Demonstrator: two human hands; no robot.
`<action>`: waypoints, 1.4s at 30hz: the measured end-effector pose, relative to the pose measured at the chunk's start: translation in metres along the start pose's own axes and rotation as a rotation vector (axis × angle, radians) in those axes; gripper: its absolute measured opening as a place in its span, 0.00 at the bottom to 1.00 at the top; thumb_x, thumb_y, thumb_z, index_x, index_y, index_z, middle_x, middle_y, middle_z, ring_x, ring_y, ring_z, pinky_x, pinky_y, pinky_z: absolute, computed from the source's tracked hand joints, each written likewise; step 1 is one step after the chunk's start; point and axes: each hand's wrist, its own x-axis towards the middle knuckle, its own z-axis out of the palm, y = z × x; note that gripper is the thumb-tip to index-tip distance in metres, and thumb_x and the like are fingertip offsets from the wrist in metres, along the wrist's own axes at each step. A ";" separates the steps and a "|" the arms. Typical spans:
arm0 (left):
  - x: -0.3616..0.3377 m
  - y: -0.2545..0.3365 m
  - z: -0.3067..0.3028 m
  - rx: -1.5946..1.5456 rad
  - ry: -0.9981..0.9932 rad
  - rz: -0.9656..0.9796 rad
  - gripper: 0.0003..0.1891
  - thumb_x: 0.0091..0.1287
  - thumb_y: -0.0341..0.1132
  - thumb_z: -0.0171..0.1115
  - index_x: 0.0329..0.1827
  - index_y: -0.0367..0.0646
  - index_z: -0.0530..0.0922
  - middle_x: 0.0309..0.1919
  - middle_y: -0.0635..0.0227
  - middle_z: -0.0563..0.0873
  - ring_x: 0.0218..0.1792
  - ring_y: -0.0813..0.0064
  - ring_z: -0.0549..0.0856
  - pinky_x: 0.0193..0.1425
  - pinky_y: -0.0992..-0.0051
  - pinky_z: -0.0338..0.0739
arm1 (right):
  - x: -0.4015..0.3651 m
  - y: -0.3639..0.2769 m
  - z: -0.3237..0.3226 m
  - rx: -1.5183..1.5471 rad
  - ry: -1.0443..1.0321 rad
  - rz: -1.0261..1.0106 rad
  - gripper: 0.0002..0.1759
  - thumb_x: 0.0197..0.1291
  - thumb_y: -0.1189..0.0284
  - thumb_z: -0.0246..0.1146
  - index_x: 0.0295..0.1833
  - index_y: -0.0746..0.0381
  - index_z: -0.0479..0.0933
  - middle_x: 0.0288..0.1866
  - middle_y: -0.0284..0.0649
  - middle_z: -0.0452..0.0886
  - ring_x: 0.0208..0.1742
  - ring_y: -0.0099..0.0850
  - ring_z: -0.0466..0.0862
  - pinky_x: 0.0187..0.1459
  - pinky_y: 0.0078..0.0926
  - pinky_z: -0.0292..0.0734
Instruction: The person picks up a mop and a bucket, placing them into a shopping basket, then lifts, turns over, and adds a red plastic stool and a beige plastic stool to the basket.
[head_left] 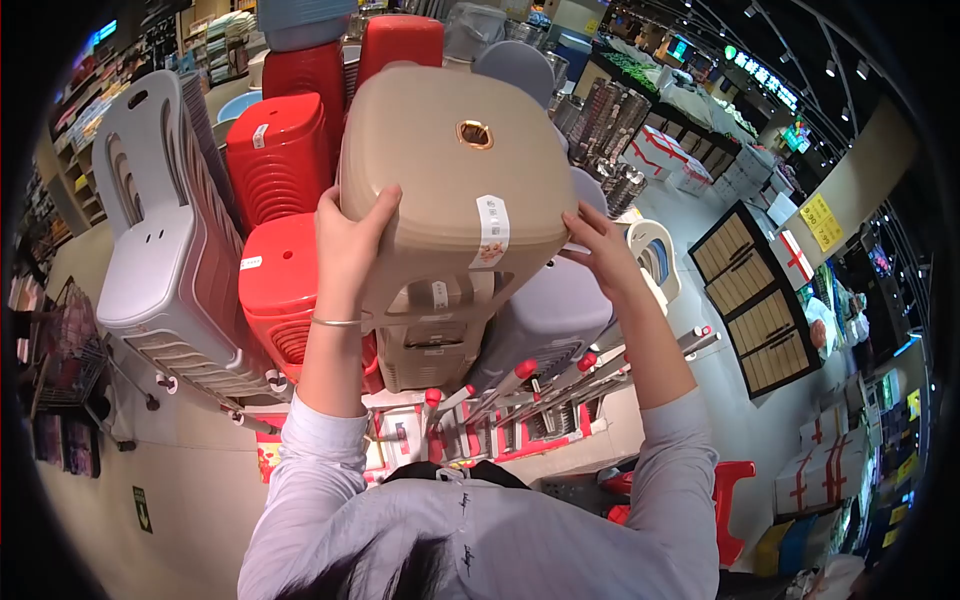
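A beige plastic stool (430, 150) with a gold-rimmed hole and a white label fills the middle of the view, at the top of a stack of similar beige stools (425, 360). My left hand (352, 235) grips its left side, thumb on the top surface and fingers hidden behind the edge. At its right front corner, my right hand (600, 245) holds the rim, with the fingertips on the edge. Red stools (283, 150) stand in stacks to the left, and a grey-purple stool stack (560, 305) is to the right.
Grey chairs (150, 260) are stacked at the left. Red-capped poles (515, 378) lie just in front of the stools. A black-framed wooden crate (755, 300) stands on the right, with white boxes (822, 470) beyond. A shopping cart (75, 350) is at far left.
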 end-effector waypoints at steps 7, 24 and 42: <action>-0.085 0.067 0.014 0.267 -0.008 0.580 0.46 0.39 0.43 0.73 0.56 0.28 0.57 0.52 0.47 0.62 0.56 0.56 0.64 0.58 0.64 0.63 | -0.047 -0.025 -0.033 0.351 0.127 -0.081 0.34 0.60 0.45 0.47 0.57 0.62 0.67 0.47 0.40 0.76 0.46 0.28 0.74 0.50 0.30 0.65; -0.248 0.050 0.032 0.553 -0.599 1.380 0.41 0.35 0.38 0.68 0.57 0.34 0.64 0.49 0.58 0.67 0.53 0.61 0.68 0.63 0.59 0.64 | -0.184 0.063 -0.042 0.411 0.079 -0.318 0.38 0.61 0.42 0.40 0.64 0.62 0.58 0.62 0.42 0.63 0.64 0.36 0.64 0.63 0.40 0.57; -0.443 0.056 0.029 0.787 -0.809 1.712 0.19 0.59 0.31 0.51 0.56 0.42 0.72 0.46 0.71 0.72 0.47 0.79 0.75 0.59 0.77 0.66 | -0.337 0.100 -0.071 0.586 0.000 -0.071 0.38 0.62 0.42 0.38 0.65 0.62 0.57 0.63 0.41 0.62 0.63 0.35 0.64 0.63 0.39 0.58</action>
